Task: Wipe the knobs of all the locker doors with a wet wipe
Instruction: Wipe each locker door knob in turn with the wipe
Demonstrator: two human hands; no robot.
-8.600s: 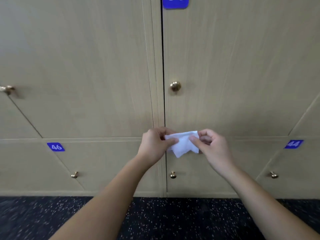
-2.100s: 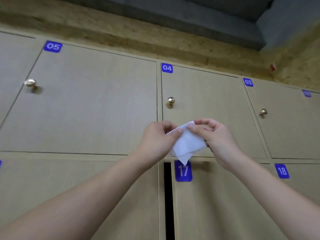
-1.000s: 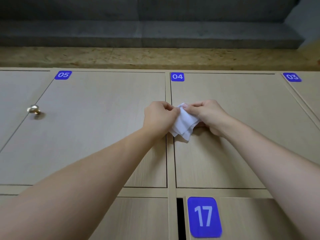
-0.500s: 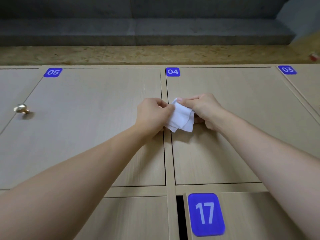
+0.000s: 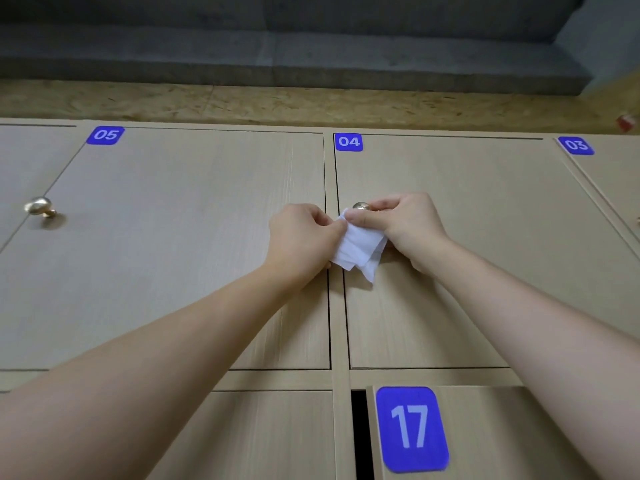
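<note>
A folded white wet wipe (image 5: 360, 247) is held between both hands in front of locker door 04 (image 5: 467, 244). My left hand (image 5: 301, 242) pinches its left edge with curled fingers. My right hand (image 5: 401, 225) pinches its top right corner, right beside the brass knob of door 04 (image 5: 360, 205), which peeks out just above my fingertips. The wipe hangs below the knob and does not cover it. Another brass knob (image 5: 38, 206) sits on door 05 (image 5: 180, 244) at the far left.
Pale wooden lockers fill the view, with blue number labels 05 (image 5: 105, 135), 04 (image 5: 348, 142), 03 (image 5: 576, 145) and 17 (image 5: 412, 429). Door 17 (image 5: 485, 434) stands slightly ajar with a dark gap at its left. A rough board ledge (image 5: 311, 102) runs above the lockers.
The view rose from the bottom lockers to the top row. Over the last second both hands stayed at door 04 with the wipe, and its knob has come into sight above my right fingers.
</note>
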